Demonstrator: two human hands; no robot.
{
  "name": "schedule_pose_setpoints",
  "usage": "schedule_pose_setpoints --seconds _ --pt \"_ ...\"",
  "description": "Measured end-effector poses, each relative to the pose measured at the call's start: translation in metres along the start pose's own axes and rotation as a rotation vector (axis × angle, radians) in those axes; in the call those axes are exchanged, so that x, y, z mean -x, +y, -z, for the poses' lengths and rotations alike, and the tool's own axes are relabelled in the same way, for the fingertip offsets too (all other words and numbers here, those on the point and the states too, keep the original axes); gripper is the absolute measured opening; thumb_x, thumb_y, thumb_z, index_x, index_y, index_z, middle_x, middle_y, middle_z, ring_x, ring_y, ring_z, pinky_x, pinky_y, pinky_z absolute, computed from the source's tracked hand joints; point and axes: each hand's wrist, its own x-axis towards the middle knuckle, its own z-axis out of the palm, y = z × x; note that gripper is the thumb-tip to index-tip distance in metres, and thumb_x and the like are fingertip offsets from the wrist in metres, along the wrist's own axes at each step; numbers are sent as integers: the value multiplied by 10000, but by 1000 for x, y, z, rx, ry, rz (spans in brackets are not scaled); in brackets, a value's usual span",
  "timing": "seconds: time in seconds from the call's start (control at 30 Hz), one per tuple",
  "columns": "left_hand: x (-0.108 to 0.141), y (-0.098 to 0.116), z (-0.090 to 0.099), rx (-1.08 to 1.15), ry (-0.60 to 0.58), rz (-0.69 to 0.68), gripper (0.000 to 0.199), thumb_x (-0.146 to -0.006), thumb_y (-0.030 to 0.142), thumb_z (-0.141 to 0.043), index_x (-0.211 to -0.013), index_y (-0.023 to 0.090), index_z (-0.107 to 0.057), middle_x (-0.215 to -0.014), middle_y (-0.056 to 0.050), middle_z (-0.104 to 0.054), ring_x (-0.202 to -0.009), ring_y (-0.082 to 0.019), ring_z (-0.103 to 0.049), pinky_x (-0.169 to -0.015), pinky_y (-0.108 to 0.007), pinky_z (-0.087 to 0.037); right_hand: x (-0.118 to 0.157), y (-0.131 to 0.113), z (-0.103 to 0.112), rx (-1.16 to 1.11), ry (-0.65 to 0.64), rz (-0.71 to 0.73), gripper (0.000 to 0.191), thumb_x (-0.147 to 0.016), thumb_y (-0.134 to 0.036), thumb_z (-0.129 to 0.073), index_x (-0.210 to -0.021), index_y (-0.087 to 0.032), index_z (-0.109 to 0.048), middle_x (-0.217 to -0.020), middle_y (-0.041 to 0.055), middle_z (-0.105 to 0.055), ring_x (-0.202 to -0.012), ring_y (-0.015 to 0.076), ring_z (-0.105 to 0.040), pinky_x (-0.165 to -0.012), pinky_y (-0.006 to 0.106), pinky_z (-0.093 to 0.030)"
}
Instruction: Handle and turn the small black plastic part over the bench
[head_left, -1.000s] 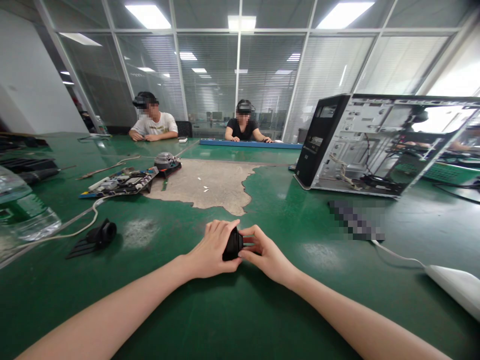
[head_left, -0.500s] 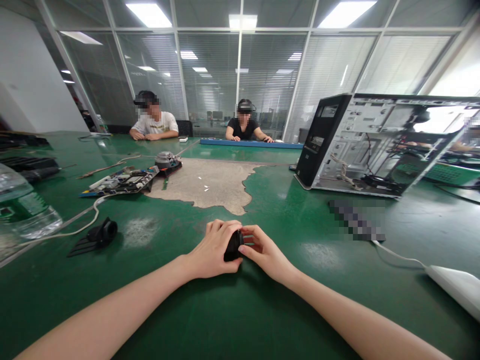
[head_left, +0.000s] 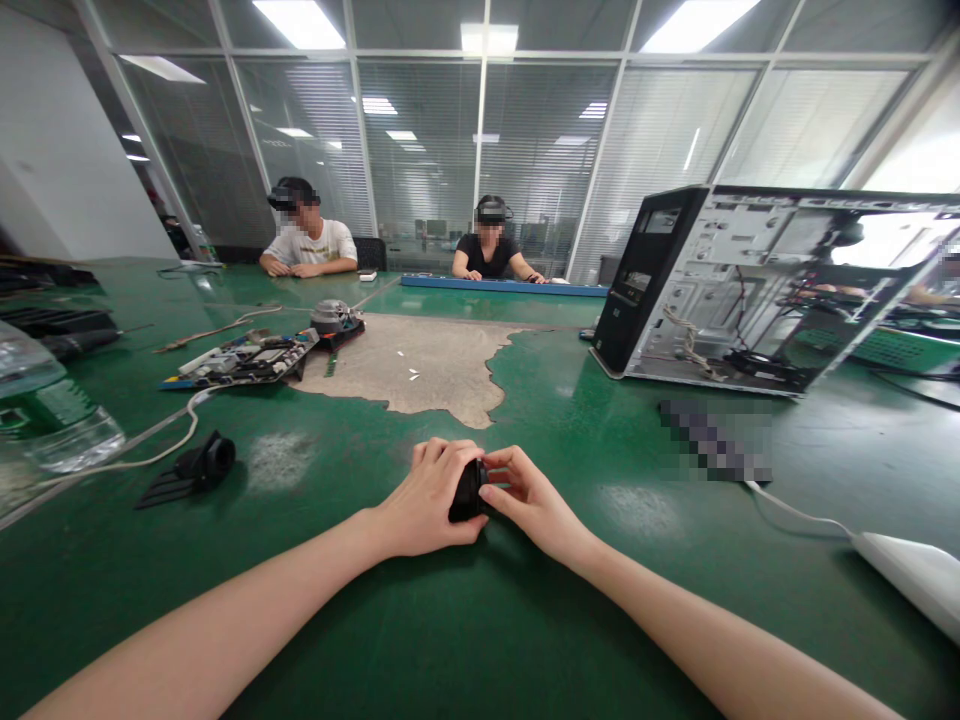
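Observation:
A small black part [head_left: 466,492] is between my hands, low over the green table [head_left: 465,640] near the middle of the view. My left hand [head_left: 431,500] wraps round it from the left and above, its thumb along the near side. From the right, my right hand [head_left: 529,500] pinches the part's right edge between thumb and fingers. The fingers cover much of the part, so its full shape is hidden. Another black part with a round ring and flat slats [head_left: 195,468] lies to the left of my left hand.
An open computer case [head_left: 720,300] stands at the right, with a pixelated dark object [head_left: 712,440] and a white cabled device [head_left: 911,575] nearer. A circuit board [head_left: 247,362] and a bottle [head_left: 52,410] are left. Two people [head_left: 311,245] [head_left: 491,255] sit across the table.

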Motion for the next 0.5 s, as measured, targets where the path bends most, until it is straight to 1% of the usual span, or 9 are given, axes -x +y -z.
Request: schedule_pose_setpoints --seconds 0.1,0.27,0.4,0.5 --pt "0 0 0 10 -1 3 579 -640 345 -580 -1142 202 -327 -1143 -75 -454 -949 -238 -384 -805 -382 -292 1 -1 1 28 -16 0 249 -754 -268 -567 -972 -219 -458 -979 27 -525 -913 157 -541 -791 330 -463" --pt "0 0 0 16 11 4 573 -643 334 -571 -1142 202 -323 -1144 -76 -455 -949 -237 -387 -808 -384 -291 3 -1 3 22 -73 67 272 -725 -227 -606 -940 -227 -441 -972 17 -506 -969 163 -523 -783 310 -465" --pt "0 -1 0 21 7 9 590 -638 355 -586 -1142 201 -320 -1134 -73 -460 -950 -236 -388 -809 -382 -292 2 -1 2 -14 -49 51 192 -758 -270 -569 -898 -221 -447 -923 7 -514 -927 151 -538 -770 300 -460" --pt "0 -2 -2 25 5 9 639 -614 387 -617 -1145 202 -313 -1145 -73 -453 -961 -239 -381 -808 -381 -290 1 0 1 -12 -25 26 195 -762 -288 -563 -900 -215 -447 -901 7 -529 -897 149 -547 -775 313 -457"
